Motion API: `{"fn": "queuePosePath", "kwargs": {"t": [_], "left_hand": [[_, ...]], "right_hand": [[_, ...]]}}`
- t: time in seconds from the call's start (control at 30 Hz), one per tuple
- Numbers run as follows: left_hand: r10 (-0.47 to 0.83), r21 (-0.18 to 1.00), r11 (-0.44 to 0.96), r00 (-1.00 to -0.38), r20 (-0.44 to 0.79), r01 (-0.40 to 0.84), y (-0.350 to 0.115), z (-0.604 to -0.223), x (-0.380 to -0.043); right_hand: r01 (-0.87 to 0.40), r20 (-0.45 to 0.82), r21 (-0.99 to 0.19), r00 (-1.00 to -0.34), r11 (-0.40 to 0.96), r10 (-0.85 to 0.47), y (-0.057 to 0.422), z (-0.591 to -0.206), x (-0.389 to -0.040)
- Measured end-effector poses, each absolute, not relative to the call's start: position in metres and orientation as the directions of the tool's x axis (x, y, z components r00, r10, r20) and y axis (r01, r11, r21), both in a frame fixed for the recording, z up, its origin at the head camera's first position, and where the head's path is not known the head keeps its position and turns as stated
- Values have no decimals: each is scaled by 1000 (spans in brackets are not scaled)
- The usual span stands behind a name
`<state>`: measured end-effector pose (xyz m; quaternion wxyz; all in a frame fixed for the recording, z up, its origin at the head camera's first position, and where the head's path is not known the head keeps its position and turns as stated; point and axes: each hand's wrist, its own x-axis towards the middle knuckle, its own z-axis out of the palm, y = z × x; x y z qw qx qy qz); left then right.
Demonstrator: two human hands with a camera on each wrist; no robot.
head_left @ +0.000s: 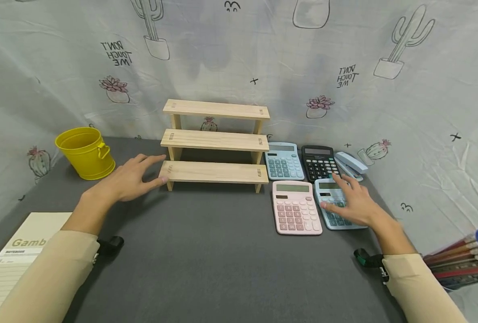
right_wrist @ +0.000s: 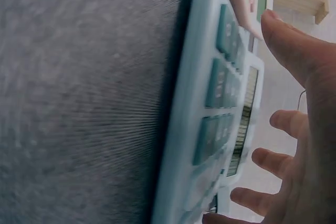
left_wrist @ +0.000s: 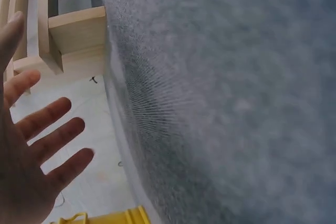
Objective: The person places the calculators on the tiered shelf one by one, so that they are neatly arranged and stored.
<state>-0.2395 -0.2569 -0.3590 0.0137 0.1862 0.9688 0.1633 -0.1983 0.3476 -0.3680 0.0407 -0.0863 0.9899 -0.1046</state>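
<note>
My left hand (head_left: 127, 179) is at the left end of a three-step wooden shelf (head_left: 214, 171), fingers spread and holding nothing. In the left wrist view its fingers stand apart beside the shelf's end; whether a fingertip touches the wood I cannot tell. Over the front blue calculator (head_left: 331, 196) hovers my right hand (head_left: 356, 202), fingers spread, partly hiding the keys. The right wrist view shows the blue calculator (right_wrist: 181, 129) lying flat, with the fingers above it. To its left lies a pink calculator (head_left: 297, 207). Behind are another blue calculator (head_left: 284, 161) and a black calculator (head_left: 318, 162).
A light blue stapler (head_left: 351, 162) lies at the right back, behind my right hand. At the left back stands a yellow bucket (head_left: 85, 154). A notebook (head_left: 16, 255) lies under my left forearm, and a pencil holder (head_left: 465, 260) stands at the far right.
</note>
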Motion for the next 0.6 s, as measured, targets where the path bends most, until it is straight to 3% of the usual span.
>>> {"fn": "queuePosePath", "kwargs": {"t": [0.27,0.6], "left_hand": [[382,435,840,-923,-48,325,-256,-361,-252],[377,540,797,-921,-95,271,-254,-364,-258]], "right_hand": [[-144,-110,-287,-977,947,-182,350,-375,-196],[-139,-113,-296,-977,945,-179,349,-375,-199]]}}
